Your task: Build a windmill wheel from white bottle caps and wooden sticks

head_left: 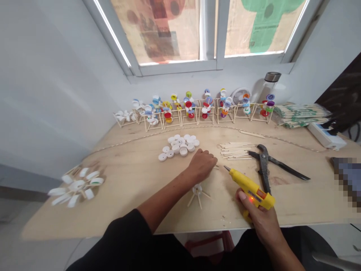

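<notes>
In my right hand (263, 222) is a yellow hot glue gun (246, 183), its small light glowing red and its nozzle pointing left. My left hand (202, 165) is closed, and the end of a short wooden stick (216, 166) sticks out from its fingers near the nozzle tip. Partly under my left wrist, a white bottle cap (197, 189) has several short wooden sticks spreading from it like spokes. White bottle caps (180, 145) lie in a loose cluster beyond my left hand. Loose wooden sticks (237, 150) are spread to the right of them.
Black-handled pliers (263, 165) lie right of the sticks. A finished white cap wheel (76, 185) rests at the left. Along the wall stand several stick frames with coloured cap wheels (189, 107), a small fan (240, 96), a bottle (267, 87), bundled sticks (300, 113) and a power strip (325, 136).
</notes>
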`<state>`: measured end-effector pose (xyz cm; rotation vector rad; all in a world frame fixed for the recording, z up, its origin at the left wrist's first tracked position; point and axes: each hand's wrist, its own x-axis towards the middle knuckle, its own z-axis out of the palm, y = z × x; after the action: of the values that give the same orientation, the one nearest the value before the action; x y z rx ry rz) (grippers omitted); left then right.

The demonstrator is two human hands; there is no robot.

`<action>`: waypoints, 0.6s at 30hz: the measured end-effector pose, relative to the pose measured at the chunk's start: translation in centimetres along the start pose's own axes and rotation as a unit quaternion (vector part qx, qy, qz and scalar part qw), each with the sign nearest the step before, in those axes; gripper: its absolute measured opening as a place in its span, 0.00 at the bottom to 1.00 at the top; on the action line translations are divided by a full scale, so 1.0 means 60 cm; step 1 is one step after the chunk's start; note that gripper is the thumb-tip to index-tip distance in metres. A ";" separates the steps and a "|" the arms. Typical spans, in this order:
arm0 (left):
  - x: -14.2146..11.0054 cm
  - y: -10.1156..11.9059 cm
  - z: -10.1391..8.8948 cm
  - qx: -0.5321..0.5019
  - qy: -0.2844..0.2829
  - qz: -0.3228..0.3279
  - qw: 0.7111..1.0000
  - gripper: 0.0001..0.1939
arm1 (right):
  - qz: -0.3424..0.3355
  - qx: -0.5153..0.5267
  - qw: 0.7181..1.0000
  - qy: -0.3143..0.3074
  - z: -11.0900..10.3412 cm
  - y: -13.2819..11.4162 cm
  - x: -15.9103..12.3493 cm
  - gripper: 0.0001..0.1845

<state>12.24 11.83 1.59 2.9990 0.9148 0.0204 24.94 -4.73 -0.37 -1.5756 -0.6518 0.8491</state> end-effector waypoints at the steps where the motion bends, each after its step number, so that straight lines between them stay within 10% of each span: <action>1: 0.001 0.001 0.000 -0.002 0.001 0.002 1.000 0.08 | -0.009 0.002 1.000 -0.004 0.000 0.001 0.001 0.22; 13: -0.083 0.004 -0.061 -0.092 0.103 -0.101 0.985 0.07 | -0.024 -0.005 1.000 0.013 -0.008 0.013 0.003 0.21; 18: -0.162 0.024 -0.060 -0.340 0.220 -0.165 0.899 0.09 | -0.027 -0.002 0.999 0.028 -0.007 0.011 0.005 0.22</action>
<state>4.95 5.22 5.07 2.1866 1.1308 0.8521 25.43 -4.82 -1.06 -1.5727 -0.6543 0.7621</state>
